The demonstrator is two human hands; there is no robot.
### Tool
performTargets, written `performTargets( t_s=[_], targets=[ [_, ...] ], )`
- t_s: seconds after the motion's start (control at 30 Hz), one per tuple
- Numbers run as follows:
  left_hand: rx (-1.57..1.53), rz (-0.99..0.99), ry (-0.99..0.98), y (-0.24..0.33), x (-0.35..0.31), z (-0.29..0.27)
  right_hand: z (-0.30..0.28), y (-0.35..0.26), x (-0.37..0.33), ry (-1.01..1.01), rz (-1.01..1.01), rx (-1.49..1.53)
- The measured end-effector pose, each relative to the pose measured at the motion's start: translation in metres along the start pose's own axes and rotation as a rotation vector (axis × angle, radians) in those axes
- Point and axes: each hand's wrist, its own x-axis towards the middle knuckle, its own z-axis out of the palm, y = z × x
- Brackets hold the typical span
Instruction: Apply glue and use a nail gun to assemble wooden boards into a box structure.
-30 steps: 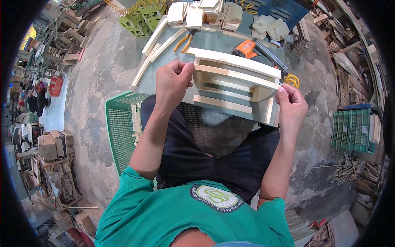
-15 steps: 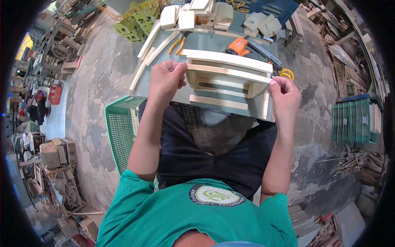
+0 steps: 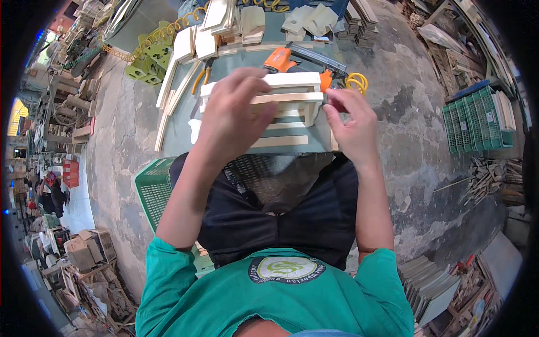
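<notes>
A pale wooden frame of slats [image 3: 289, 98] stands on the grey-green worktable [image 3: 185, 121] in front of me. My left hand [image 3: 236, 109] is raised over its left part, fingers apart and slightly curved, hiding that end. By the frame's right end is my right hand [image 3: 353, 121], thumb and forefinger apart; I see nothing held between them. A loose wooden strip [image 3: 281, 141] lies along the table's near edge. Just behind the frame rests an orange and black nail gun [image 3: 279, 59]. Pliers with orange handles [image 3: 201, 78] lie behind my left hand.
Long wooden strips [image 3: 171, 101] line the table's left side, and stacked wooden pieces [image 3: 252, 21] stand at the back. A yellow coiled hose [image 3: 357, 83] lies right of the nail gun. A green basket [image 3: 152, 188] stands by my left leg; green crates [image 3: 474, 121] are far right.
My left hand has let go of the frame's left end and moved right across it. The right hand's fingers have opened at the other end. The whole view has shifted a little.
</notes>
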Motion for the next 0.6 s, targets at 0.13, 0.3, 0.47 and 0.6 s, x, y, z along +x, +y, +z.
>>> performTargets(
  t_s=[0.13, 0.3, 0.47, 0.6],
  targets=[
    [0.055, 0.174, -0.218, -0.005, 0.018, 0.028, 0.004, 0.005, 0.004, -0.056, -0.106, -0.041],
    [0.077, 0.159, -0.281, -0.006, 0.021, 0.035, 0.004, 0.009, 0.005, -0.087, -0.135, -0.092],
    [0.047, 0.139, -0.31, -0.01, 0.021, 0.038, 0.003, 0.005, 0.008, -0.089, -0.078, -0.061],
    [0.003, 0.133, -0.285, -0.01, 0.021, 0.038, 0.003, 0.003, 0.007, -0.087, -0.068, -0.062]
  ],
)
